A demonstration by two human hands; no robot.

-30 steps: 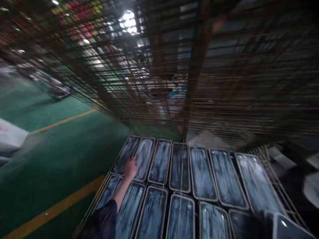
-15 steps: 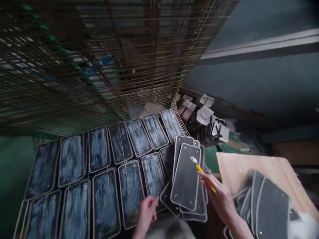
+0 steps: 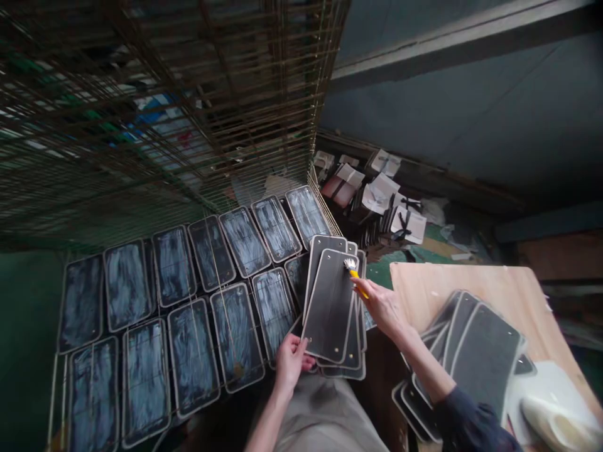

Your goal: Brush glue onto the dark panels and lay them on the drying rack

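In my right hand (image 3: 384,307) is a small paintbrush (image 3: 357,279) with a yellow handle, its whitish bristles touching or just above the upper right of a dark panel (image 3: 330,307). That panel has rounded corners, a pale edge and small bright studs near its ends. It tops an uneven stack of similar panels (image 3: 360,367). Fingers of my left hand (image 3: 289,361) are closed on its lower left corner. Left of the stack, rows of panels (image 3: 146,370) streaked with a whitish coating lie on a wire rack (image 3: 56,383).
Wire shelves (image 3: 211,94) rise behind the rack. At my right a wooden board (image 3: 424,279) carries more dark panels (image 3: 490,351) and a white container (image 3: 560,408). Strapped bundles (image 3: 377,194) stand on the floor by the grey wall (image 3: 447,107).
My left hand has moved up and taken hold of the top panel's corner. My right hand has brought the brush to the panel's upper right. The view has shifted.
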